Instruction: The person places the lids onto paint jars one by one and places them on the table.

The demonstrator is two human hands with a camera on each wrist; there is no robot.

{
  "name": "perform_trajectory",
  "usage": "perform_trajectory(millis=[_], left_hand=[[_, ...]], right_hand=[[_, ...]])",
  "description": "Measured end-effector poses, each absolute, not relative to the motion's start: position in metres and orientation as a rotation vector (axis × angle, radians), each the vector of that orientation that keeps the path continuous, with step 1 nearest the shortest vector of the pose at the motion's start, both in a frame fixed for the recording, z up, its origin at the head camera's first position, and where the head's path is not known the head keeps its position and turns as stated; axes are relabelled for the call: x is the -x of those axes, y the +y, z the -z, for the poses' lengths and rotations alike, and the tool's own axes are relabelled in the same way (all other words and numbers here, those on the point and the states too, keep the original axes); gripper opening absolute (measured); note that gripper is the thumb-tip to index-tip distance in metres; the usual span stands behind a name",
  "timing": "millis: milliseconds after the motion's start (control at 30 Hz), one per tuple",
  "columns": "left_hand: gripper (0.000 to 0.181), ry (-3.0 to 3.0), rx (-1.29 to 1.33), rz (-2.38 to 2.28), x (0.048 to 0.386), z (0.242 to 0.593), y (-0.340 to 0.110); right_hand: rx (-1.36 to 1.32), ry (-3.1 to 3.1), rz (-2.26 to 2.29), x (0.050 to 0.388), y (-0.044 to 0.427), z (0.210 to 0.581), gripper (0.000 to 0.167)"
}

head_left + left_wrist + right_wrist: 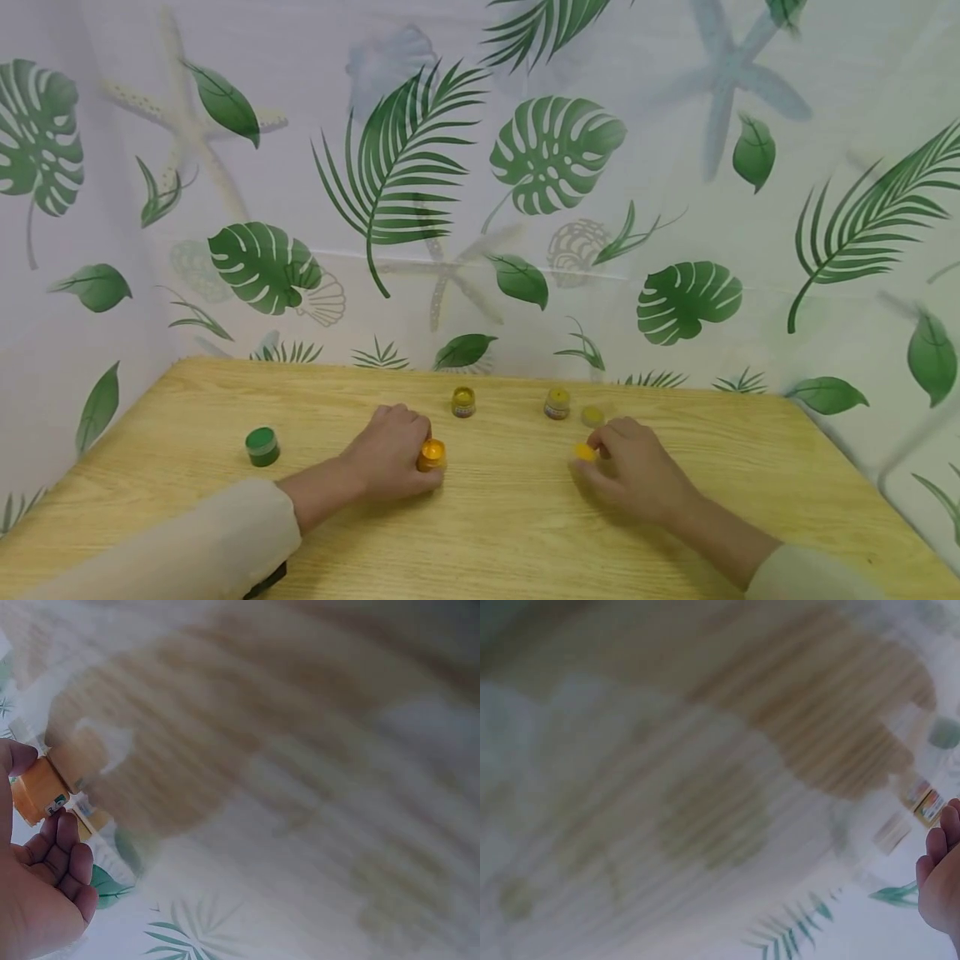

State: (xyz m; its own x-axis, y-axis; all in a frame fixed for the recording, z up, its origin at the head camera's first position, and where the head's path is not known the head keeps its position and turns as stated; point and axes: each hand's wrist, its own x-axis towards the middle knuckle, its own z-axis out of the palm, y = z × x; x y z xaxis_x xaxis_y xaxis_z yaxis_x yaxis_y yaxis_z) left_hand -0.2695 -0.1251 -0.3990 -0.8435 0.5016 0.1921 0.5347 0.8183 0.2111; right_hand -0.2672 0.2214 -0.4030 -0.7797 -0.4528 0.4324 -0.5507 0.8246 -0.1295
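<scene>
The left hand (393,454)'s grip is closed round the side of the orange jar (432,455), near the middle of the tabletop (510,533), probably to steady it while leaving its mouth uncovered. Towards the right edge, the right hand (641,471)'s grip pinches the orange lid (585,452), well apart from that jar. 2 jars, a golden jar (463,402) and a yellow jar (557,403), stand near the far edge, presumably out of the way; a yellow lid (592,416) lies just beside the latter. The green jar (262,447) stands towards the left edge.
</scene>
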Motion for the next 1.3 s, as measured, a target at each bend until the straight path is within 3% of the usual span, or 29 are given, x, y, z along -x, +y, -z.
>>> perform_trajectory(millis=[700, 1300], left_hand=[[0.029, -2.805, 1.052, 0.290, 0.260, 0.403, -0.087], [0.031, -2.692, 1.059, 0.243, 0.263, 0.408, -0.071]], right_hand=[[-0.886, -2.585, -0.481, 0.261, 0.162, 0.403, 0.019], [-1.068, -2.179, -0.159, 0.267, 0.150, 0.401, 0.029]])
